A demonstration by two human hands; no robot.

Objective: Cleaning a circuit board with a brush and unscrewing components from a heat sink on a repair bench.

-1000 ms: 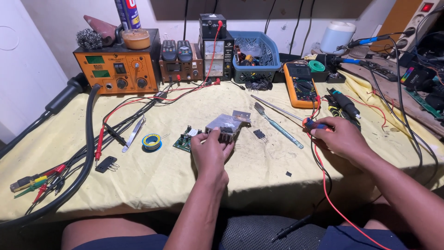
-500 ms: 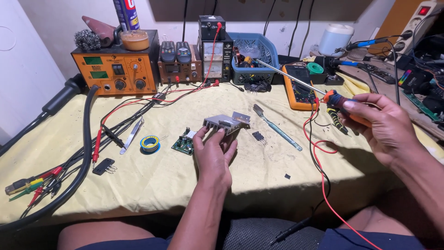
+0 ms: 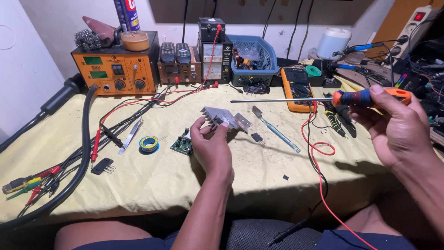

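My left hand (image 3: 210,143) grips a finned aluminium heatsink (image 3: 221,118) fixed to a small green circuit board (image 3: 181,146) and holds it just above the yellow cloth (image 3: 152,180) in the middle of the bench. My right hand (image 3: 393,125) is raised at the right and is closed around the orange, blue and black handle of a long screwdriver (image 3: 365,97). Its thin metal shaft (image 3: 277,100) points left, level, above the bench and beyond the heatsink, with the tip apart from it.
An orange rework station (image 3: 115,69), a meter box (image 3: 212,51) and a blue basket (image 3: 252,60) line the back. A yellow multimeter (image 3: 296,88), a brush-like tool (image 3: 273,127), a solder roll (image 3: 149,144), tweezers (image 3: 131,135), a thick black hose (image 3: 85,153) and red leads (image 3: 319,153) lie on the cloth.
My right hand picked the screwdriver up off the bench, lifted it and turned it until the shaft points left and level. My left hand has stayed on the heatsink.
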